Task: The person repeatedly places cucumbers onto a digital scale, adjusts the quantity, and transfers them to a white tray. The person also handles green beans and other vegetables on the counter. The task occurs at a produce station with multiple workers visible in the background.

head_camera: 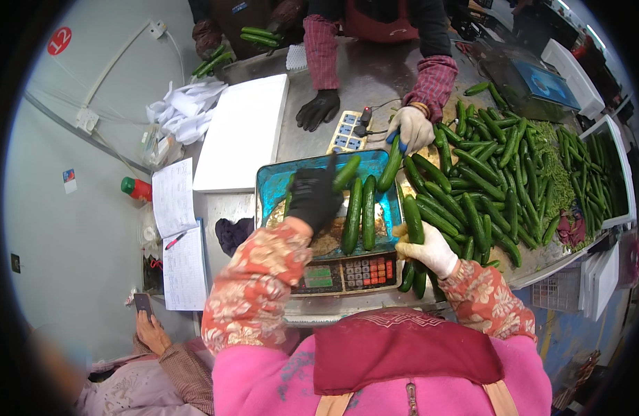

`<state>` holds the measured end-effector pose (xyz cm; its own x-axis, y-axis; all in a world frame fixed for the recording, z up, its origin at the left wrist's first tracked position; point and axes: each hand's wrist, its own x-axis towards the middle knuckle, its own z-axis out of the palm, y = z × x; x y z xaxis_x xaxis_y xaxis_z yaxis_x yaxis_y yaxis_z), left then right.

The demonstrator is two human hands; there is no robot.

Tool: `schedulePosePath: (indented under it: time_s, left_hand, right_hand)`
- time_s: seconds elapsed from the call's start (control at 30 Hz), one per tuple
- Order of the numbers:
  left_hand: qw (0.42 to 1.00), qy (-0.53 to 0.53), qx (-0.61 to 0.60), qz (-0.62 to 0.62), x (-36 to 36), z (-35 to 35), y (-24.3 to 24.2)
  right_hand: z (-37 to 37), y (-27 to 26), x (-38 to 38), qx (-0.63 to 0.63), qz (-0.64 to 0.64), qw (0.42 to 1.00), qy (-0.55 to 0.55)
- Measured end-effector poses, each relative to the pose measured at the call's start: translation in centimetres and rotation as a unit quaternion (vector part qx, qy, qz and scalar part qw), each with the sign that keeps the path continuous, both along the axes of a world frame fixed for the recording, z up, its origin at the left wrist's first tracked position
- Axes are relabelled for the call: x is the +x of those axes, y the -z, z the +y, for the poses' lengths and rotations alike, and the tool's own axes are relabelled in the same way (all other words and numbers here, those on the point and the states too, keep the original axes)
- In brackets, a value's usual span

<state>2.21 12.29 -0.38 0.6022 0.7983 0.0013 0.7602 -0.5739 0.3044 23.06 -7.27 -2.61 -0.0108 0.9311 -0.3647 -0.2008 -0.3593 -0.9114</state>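
Observation:
My left hand (315, 200), in a black glove and blurred by motion, is over the left part of a scale's blue tray (371, 157). A blurred cucumber (346, 173) lies at its fingertips; whether the hand grips it I cannot tell. Two cucumbers (353, 216) lie side by side in the tray to its right. In a pale glove, my right hand (428, 249) holds an upright cucumber (413, 219) just right of the tray. Across the scale, a co-worker's white-gloved hand (414, 127) holds another cucumber (390, 165) over the tray's far right corner.
A large pile of cucumbers (480, 171) covers the right of the metal table. The co-worker's black-gloved hand (318, 110) rests beside a power strip (346, 132). Left stand a white foam box (241, 135) and an open notebook (184, 270). Another person's hand holds a phone (143, 306) at lower left.

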Motion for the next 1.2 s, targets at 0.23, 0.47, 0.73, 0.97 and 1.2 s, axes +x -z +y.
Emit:
schedulePosePath:
  time_s: [0.23, 0.47, 0.73, 0.97, 1.2]
  left_hand:
    - [0.636, -0.015, -0.428, -0.642, -8.5, -1.4, -3.4]
    - [0.530, -0.053, -0.419, -0.736, -11.6, -6.2, -2.4]
    - [0.681, 0.054, -0.458, -0.569, -4.8, -14.5, 1.5]
    - [0.808, 0.262, -0.344, -0.400, 0.1, -19.0, 3.1]
    - [0.630, 0.229, -0.615, -0.415, -1.0, -18.7, 3.8]
  right_hand:
    - [-6.4, 2.3, 2.4, -0.060, 0.018, 0.989, 0.135]
    - [-7.3, 2.2, 1.4, -0.031, 0.020, 0.991, 0.128]
    - [-6.5, 0.3, -2.3, 0.023, 0.046, 0.997, 0.056]
    - [-7.2, 1.6, -0.4, -0.028, 0.179, 0.973, 0.145]
    - [-8.2, 5.9, 7.7, -0.035, -0.174, 0.965, 0.193]
